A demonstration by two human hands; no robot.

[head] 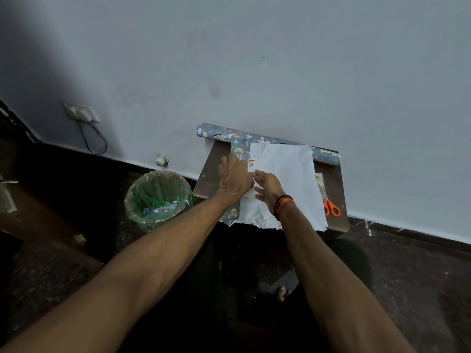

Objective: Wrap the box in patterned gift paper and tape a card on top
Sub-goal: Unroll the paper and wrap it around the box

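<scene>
A cut sheet of gift paper (288,174) lies white side up on the small brown table (210,171), its blue patterned edge (238,149) folded up at the left. The box is mostly hidden under my hands; only a small labelled bit (251,163) shows. My left hand (235,175) lies flat with fingers spread on the folded patterned flap. My right hand (267,189), with an orange and black wristband, pinches the white paper edge beside it. The patterned paper roll (267,141) lies along the wall behind.
Orange-handled scissors (331,207) and a card-like item (319,183) lie at the table's right side, partly under the sheet. A green bin (158,198) with a plastic liner stands on the dark floor left of the table. A wall socket (81,113) with a cable is further left.
</scene>
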